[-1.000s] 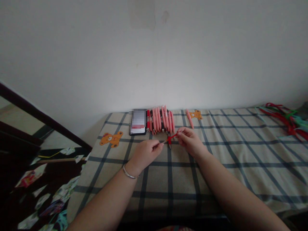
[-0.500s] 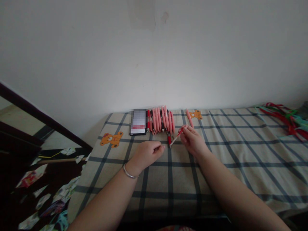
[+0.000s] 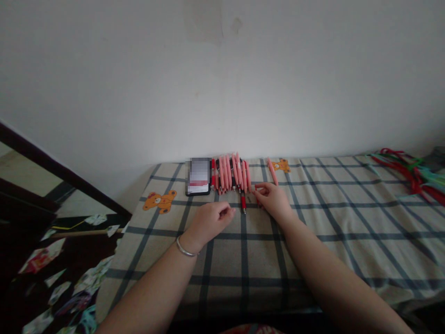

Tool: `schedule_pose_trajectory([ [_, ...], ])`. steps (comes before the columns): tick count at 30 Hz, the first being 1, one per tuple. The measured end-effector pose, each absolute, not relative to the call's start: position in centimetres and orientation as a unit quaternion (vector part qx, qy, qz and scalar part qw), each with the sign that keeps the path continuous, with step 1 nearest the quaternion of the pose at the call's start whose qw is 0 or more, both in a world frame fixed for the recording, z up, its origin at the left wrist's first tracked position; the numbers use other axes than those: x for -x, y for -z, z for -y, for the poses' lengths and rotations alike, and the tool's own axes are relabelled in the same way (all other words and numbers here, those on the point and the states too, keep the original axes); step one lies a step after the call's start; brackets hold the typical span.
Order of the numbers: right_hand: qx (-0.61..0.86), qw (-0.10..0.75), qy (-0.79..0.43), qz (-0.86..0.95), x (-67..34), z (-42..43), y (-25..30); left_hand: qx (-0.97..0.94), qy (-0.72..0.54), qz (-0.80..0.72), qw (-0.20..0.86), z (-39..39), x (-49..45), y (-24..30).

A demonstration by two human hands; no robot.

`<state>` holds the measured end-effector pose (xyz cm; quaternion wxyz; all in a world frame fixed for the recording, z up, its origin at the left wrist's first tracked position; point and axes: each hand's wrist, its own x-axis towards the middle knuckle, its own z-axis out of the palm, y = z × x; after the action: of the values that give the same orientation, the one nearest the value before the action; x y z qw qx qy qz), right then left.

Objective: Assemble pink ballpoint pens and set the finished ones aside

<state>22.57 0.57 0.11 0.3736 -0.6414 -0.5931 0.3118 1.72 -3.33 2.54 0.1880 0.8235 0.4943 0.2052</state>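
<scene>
My left hand [image 3: 212, 220], a silver bangle at its wrist, rests on the checked cloth with its fingers curled in and nothing visible in them. My right hand [image 3: 274, 199] has its fingers bent around a slim red pen [image 3: 257, 196], mostly hidden beneath them and held low over the cloth. Between the hands, a red and black pen [image 3: 243, 203] with a silver tip juts toward me from a row of pens [image 3: 226, 172]. That row is mostly pink, with some red and black ones. A single pink pen [image 3: 272, 171] lies apart, just beyond my right hand.
A phone [image 3: 199, 176] with a lit screen lies left of the pens. Red and green ribbons [image 3: 413, 174] are heaped at the far right. A white wall [image 3: 222, 93] rises behind the cloth [image 3: 333, 250]. Scraps [image 3: 93, 273] lie lower at the left.
My right hand has come down and slightly left, turning the red pen from a slanted pose to one beneath its fingers. The left hand stays nearly where it was.
</scene>
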Motion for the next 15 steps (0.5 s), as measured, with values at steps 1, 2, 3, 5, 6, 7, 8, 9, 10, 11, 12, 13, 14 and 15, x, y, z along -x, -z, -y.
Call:
schedule_pose_trajectory([
  [1, 0.648, 0.360, -0.290, 0.606, -22.49, -0.50, -0.23, -0.823, -0.206, -0.494, 0.190, 3.33, -1.71, -2.53],
  [2, 0.655, 0.347, -0.262, 0.618, -22.42, -0.44, -0.33, -0.823, -0.206, -0.494, 0.191, 3.33, -1.69, -2.52],
  [3, 0.661, 0.335, -0.234, 0.630, -22.37, -0.39, -0.41, -0.823, -0.207, -0.493, 0.192, 3.33, -1.68, -2.52],
  [5, 0.666, 0.314, -0.188, 0.650, -22.32, -0.29, -0.52, -0.823, -0.208, -0.493, 0.192, 3.33, -1.66, -2.53],
  [6, 0.666, 0.306, -0.174, 0.658, -22.31, -0.24, -0.55, -0.823, -0.207, -0.493, 0.192, 3.32, -1.66, -2.54],
  [7, 0.665, 0.300, -0.166, 0.663, -22.30, -0.19, -0.56, -0.823, -0.207, -0.493, 0.192, 3.32, -1.67, -2.54],
  [8, 0.663, 0.298, -0.163, 0.667, -22.30, -0.15, -0.56, -0.822, -0.205, -0.494, 0.193, 3.31, -1.67, -2.54],
  [9, 0.662, 0.297, -0.162, 0.669, -22.31, -0.12, -0.54, -0.822, -0.205, -0.495, 0.194, 3.30, -1.67, -2.53],
  [10, 0.660, 0.299, -0.163, 0.670, -22.33, -0.10, -0.52, -0.821, -0.206, -0.496, 0.196, 3.30, -1.66, -2.52],
  [11, 0.658, 0.303, -0.166, 0.669, -22.36, -0.09, -0.48, -0.819, -0.208, -0.495, 0.201, 3.29, -1.62, -2.49],
  [12, 0.658, 0.308, -0.168, 0.667, -22.40, -0.09, -0.44, -0.817, -0.214, -0.494, 0.207, 3.30, -1.58, -2.46],
  [13, 0.657, 0.315, -0.169, 0.664, -22.47, -0.10, -0.39, -0.813, -0.223, -0.493, 0.216, 3.31, -1.51, -2.43],
  [14, 0.656, 0.323, -0.171, 0.660, -22.55, -0.12, -0.34, -0.808, -0.235, -0.490, 0.228, 3.34, -1.44, -2.41],
  [15, 0.655, 0.331, -0.173, 0.656, -22.65, -0.13, -0.28, -0.802, -0.248, -0.487, 0.240, 3.37, -1.36, -2.40],
])
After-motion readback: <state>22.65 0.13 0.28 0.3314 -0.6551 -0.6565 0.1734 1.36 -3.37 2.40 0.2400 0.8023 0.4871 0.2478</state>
